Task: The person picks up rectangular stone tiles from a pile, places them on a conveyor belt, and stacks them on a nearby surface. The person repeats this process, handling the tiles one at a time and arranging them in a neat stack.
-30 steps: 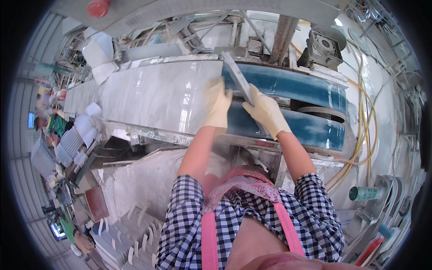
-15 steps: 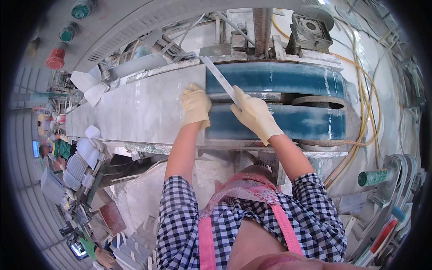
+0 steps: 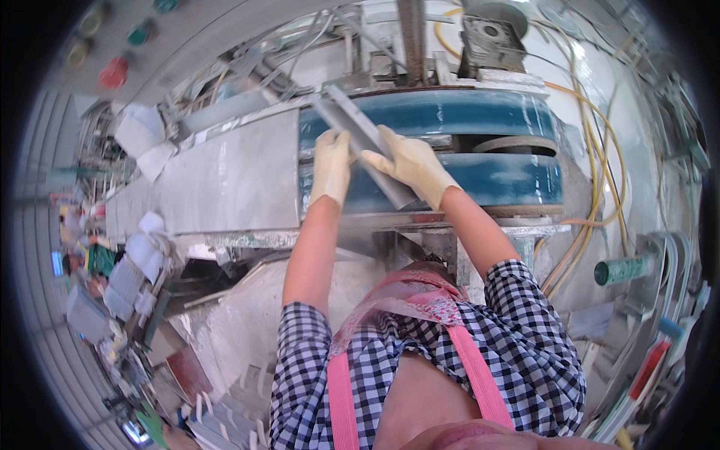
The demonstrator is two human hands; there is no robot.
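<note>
both hands in pale gloves. left hand point(image 3: 331, 166) clamped on upper part of long grey slab point(image 3: 363, 142), fingers wrapped round its left edge. right hand point(image 3: 409, 163) closed over slab's right edge, lower down. slab held tilted, running from upper left to lower right, lying against wet blue belt point(image 3: 480, 116) of machine. grey metal cover point(image 3: 217, 180) just left of belt. yellow cables point(image 3: 600, 172) at right. checked sleeves, pink apron straps point(image 3: 341, 405) below.
</note>
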